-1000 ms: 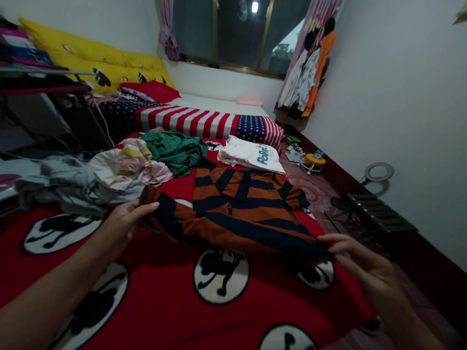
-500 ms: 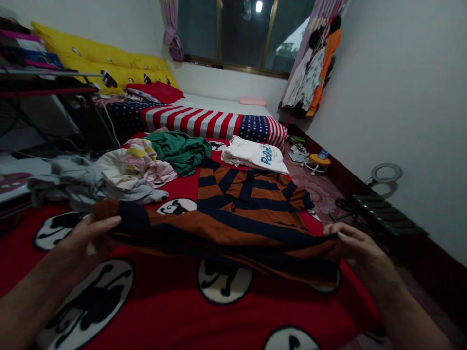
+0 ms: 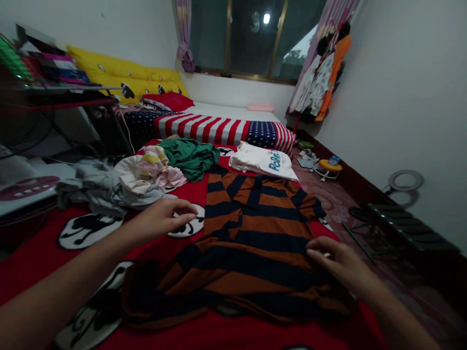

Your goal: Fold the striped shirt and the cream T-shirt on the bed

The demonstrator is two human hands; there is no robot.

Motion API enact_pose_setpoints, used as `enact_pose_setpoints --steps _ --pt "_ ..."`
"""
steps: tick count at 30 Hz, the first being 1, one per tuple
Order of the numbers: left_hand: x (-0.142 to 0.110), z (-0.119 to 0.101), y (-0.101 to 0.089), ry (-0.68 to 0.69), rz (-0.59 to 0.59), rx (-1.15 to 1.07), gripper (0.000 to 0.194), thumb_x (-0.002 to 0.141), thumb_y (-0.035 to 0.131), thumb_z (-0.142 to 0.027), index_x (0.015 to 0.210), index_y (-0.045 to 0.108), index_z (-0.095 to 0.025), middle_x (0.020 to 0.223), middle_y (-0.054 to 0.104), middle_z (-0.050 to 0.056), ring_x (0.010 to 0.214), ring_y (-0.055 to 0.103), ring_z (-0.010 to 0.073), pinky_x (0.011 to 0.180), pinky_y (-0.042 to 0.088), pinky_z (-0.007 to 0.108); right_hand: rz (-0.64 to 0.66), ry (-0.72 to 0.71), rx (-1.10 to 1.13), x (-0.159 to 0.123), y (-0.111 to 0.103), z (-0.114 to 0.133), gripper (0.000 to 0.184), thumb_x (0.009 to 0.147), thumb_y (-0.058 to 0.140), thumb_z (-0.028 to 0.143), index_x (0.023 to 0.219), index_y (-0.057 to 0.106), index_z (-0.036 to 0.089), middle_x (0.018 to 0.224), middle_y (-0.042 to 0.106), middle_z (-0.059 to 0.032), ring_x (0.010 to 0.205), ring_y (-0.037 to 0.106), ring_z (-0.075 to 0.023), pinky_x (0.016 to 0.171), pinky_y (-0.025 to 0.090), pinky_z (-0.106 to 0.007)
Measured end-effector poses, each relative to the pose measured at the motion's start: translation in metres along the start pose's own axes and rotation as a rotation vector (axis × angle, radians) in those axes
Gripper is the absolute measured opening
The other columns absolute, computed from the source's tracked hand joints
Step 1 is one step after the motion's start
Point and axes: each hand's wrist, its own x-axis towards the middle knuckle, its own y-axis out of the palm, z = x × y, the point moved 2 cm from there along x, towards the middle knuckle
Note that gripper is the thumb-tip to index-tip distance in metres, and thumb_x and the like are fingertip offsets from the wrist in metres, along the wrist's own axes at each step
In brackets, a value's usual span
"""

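Note:
A brown-and-navy striped polo shirt (image 3: 270,238) lies face up on a red blanket (image 3: 182,335) with round white-and-black figures. Its collar points away from me, and the lower part spreads toward me in loose folds. My left hand (image 3: 166,216) hovers left of the shirt, fingers stretched out and holding nothing. Over the shirt's right edge is my right hand (image 3: 335,257), its fingers bent and slightly apart with no cloth visibly gripped; whether it touches the fabric is unclear.
Left lies a heap of grey clothes (image 3: 95,182), pale garments and a green garment (image 3: 193,158). Behind the shirt is a folded white T-shirt (image 3: 264,160). A second bed with a flag-patterned cover (image 3: 204,127) stands beyond. Right are a yellow stool (image 3: 330,166) and a dark slatted rack (image 3: 412,226).
Both hands have let go of the shirt's lower edge, which has dropped onto the blanket. My left hand has moved right and the view has shifted slightly.

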Motion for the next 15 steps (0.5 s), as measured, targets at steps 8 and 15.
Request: enact_pose_setpoints --steps 8,15 --pt "0.043 -0.012 0.073 0.199 0.189 0.431 0.029 0.069 0.069 -0.044 0.088 0.069 -0.022 0.083 0.071 0.007 0.078 0.065 0.0245 0.063 0.043 0.028 -0.096 -0.150 -0.149 0.011 0.035 0.005 0.010 0.082 0.059 0.031 0.080 0.062 0.023 0.075 0.062 0.0000 0.066 0.060 -0.0162 0.061 0.049 -0.027" --pt "0.039 0.055 -0.027 -0.088 -0.440 -0.329 0.029 0.068 0.069 -0.040 0.082 0.060 -0.016 0.072 0.064 0.000 0.064 0.059 0.0141 0.055 0.044 0.020 -0.112 -0.100 0.048 -0.010 0.014 -0.006 0.023 0.084 0.057 0.043 0.085 0.066 0.022 0.082 0.069 -0.0040 0.078 0.066 -0.0194 0.069 0.053 -0.026"
